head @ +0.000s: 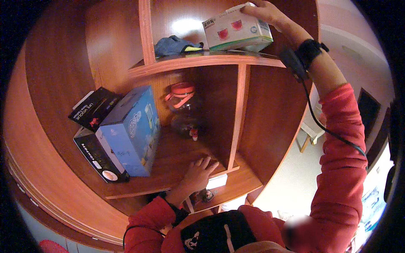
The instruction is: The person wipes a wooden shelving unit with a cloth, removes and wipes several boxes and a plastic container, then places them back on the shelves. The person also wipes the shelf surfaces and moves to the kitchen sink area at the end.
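My right hand (265, 13) grips the top edge of a white and green cardboard box (235, 30) with red cups printed on it. The box sits tilted on the upper shelf, next to a crumpled dark blue cloth item (174, 46). My left hand (198, 174) holds nothing, its fingers apart at the front edge of the middle shelf. Behind it on that shelf stand a glass jar with a red lid and strap (183, 91) and a small red and white figurine (194, 134).
A blue box (126, 136) leans beside stacked black boxes (95, 158) at the left. A wooden upright divider (239, 117) runs between the compartments. Lower down are a white box (217, 182) and a small round ornament (208, 195). A black cable (311, 110) hangs along my right arm.
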Tool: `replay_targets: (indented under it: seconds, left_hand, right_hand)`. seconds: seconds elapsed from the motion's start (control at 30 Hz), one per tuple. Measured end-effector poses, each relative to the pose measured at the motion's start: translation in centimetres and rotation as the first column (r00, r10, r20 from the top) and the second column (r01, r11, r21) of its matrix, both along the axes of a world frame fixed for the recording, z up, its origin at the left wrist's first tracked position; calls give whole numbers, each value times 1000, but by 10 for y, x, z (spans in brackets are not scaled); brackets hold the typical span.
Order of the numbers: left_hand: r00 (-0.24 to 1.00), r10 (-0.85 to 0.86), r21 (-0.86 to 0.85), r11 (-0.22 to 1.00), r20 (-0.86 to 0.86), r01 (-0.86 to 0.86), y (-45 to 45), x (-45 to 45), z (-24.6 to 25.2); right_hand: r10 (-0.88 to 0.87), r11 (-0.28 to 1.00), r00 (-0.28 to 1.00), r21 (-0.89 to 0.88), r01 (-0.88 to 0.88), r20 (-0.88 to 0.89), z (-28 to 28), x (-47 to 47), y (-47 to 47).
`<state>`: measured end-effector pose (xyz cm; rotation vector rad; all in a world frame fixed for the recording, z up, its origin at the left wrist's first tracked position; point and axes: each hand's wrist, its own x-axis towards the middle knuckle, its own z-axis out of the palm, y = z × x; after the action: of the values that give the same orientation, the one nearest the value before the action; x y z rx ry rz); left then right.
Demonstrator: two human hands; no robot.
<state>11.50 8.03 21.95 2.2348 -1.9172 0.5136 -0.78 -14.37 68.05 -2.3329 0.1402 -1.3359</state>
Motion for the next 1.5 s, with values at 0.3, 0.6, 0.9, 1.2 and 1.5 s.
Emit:
replay_targets:
  seconds: [0.3,0.6,0.9,1.2,1.5]
  left_hand:
    - [1000,23,-4,1000,-21,-23,-2,3,-7]
    - [1000,-31,-90,996,-7,30,0,2,-3]
    - [998,-67,-111,992,-23,64,4,-5,4]
    - [998,-43,-71,997,-43,40,2,-3,4]
    - [998,-53,-29,998,16,53,-5,6,0]
  right_hand:
    - [174,985,911,-55,-165,375,-53,-50,-22]
    - [114,922,764,-354,156,635,-130,-149,15]
    - [222,735,806,-637,232,549,-259,-194,51]
    - [66,793,855,-547,268,514,-346,-204,34]
    - [-292,892,895,-241,382,338,-475,-222,3]
